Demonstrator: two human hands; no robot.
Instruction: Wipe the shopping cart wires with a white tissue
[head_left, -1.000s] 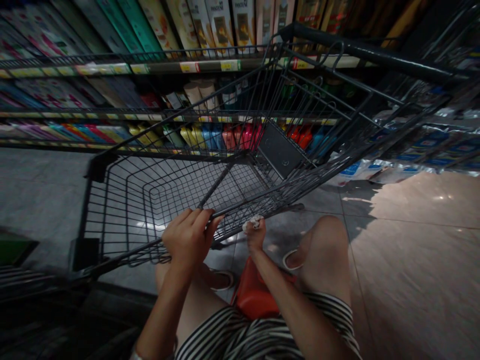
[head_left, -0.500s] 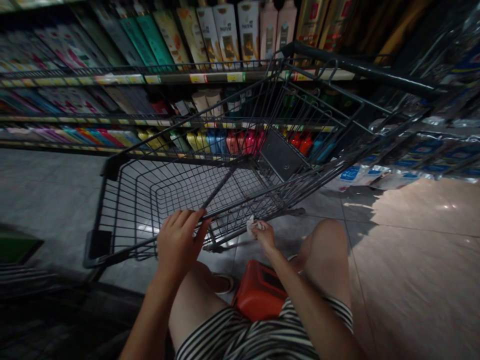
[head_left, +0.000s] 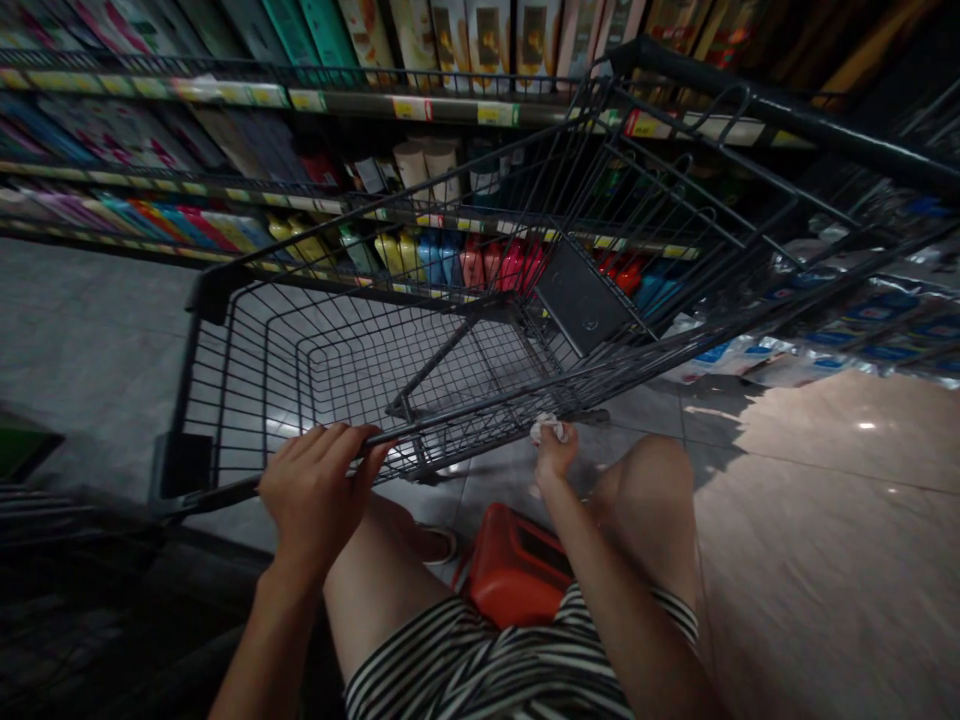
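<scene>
A dark wire shopping cart (head_left: 247,300) stands tilted in front of me, its basket bare. My left hand (head_left: 311,495) curls its fingers over the cart's near top rail. My right hand (head_left: 555,450) is closed on a small crumpled white cloth (head_left: 546,428) held against the lower near rail of the cart. Below my arms are my bare knees, striped shorts and an orange-red box-like object (head_left: 514,575) near my feet.
Store shelves (head_left: 420,105) with bottles and boxes run behind the cart, yellow price tags along their edges. Packs of bottled water (head_left: 750,345) lie on the floor at right. Glossy tiled floor (head_left: 825,520) spreads to the right; a dark object sits at lower left.
My left hand has slid leftward along the top rail. My right hand with the cloth has moved right and slightly up along the lower rail. The view has shifted a little.
</scene>
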